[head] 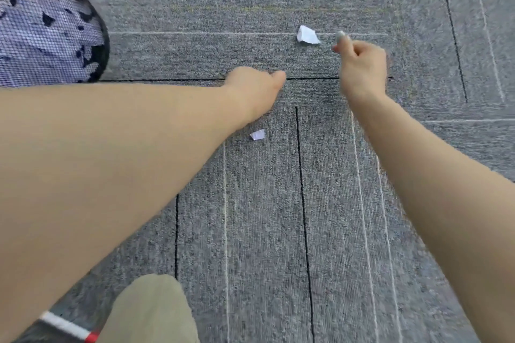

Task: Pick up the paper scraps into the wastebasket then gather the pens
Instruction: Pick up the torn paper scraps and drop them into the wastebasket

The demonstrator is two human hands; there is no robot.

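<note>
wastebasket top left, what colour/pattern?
The wastebasket is black mesh with white paper showing through its wall, clearest in the head view.

Both bare arms reach forward and down. The left hand point(255, 86) is seen from its back, its fingers curled under and out of sight, thumb pointing right. The right hand point(362, 64), blurred, has its fingers curled in and thumb raised. A knee point(150, 312) shows low in view.

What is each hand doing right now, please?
Left hand: curled, seemingly empty.
Right hand: curled, pinching something small and blurred; cannot tell what.
</note>
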